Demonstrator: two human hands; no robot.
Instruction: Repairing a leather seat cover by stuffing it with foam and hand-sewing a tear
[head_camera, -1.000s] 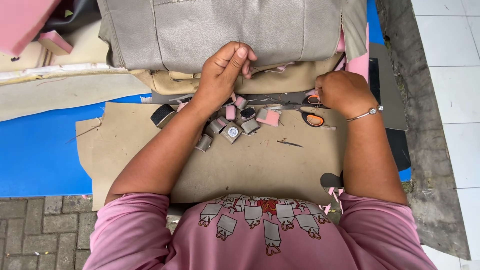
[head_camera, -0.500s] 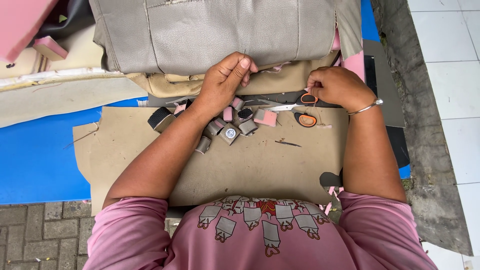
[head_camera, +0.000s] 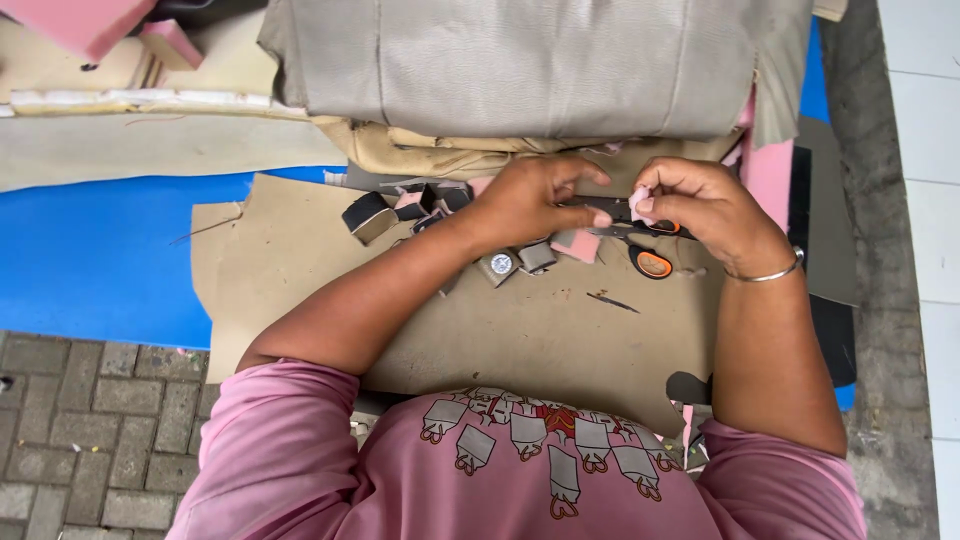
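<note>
My left hand (head_camera: 535, 198) rests over a heap of small foam pieces (head_camera: 505, 262) on a brown cardboard sheet (head_camera: 300, 270); its fingertips touch the dark blades of a pair of scissors (head_camera: 640, 240) with orange handles. My right hand (head_camera: 700, 205) is closed around the scissors' handle end and pinches a small pink foam scrap between thumb and fingers. A silver bangle sits on the right wrist. One orange handle loop shows below the right hand. A dark foam block (head_camera: 368, 215) lies to the left of the heap.
A folded grey fabric cover (head_camera: 540, 60) lies beyond the hands on tan padding. Blue sheeting (head_camera: 90, 250) spreads at left, pink foam (head_camera: 80, 20) at top left, a pink strip (head_camera: 770, 170) at right. Paving bricks lie at lower left, tiles at far right.
Both hands have come together: my left hand left the fabric edge and moved right to the scissors' blades, while my right hand lifted the scissors slightly and now pinches a pink scrap.
</note>
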